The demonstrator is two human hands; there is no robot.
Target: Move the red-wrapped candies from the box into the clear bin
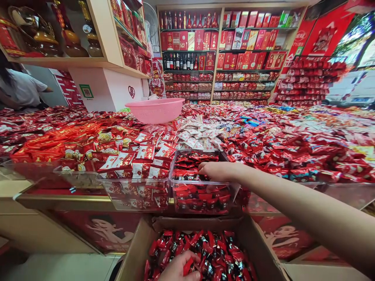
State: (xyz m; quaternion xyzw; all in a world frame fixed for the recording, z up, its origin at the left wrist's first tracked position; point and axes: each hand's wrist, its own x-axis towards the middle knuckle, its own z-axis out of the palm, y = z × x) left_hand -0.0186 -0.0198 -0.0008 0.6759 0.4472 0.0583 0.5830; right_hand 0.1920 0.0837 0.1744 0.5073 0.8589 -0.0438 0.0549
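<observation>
My left hand (180, 268) is low in the open cardboard box (137, 244), its fingers closed round a red-wrapped candy. Loose red-and-black wrapped candies (209, 249) lie around it. From the right, my right hand (218, 171) reaches into a clear plastic bin (202, 207) on the display counter. Its fingers are curled down among similar red-and-black candies (187, 162) there. The fingertips are mostly hidden, so I cannot make out what they hold. The box stands directly below and in front of this bin.
Left of the bin is another clear bin (136, 201) heaped with red-and-white packets. A pink plastic basin (156, 111) sits on the candy behind. Red candies (272, 150) spread to the right. Shelves (219, 50) of bottles and boxes line the back; a person (20, 88) is far left.
</observation>
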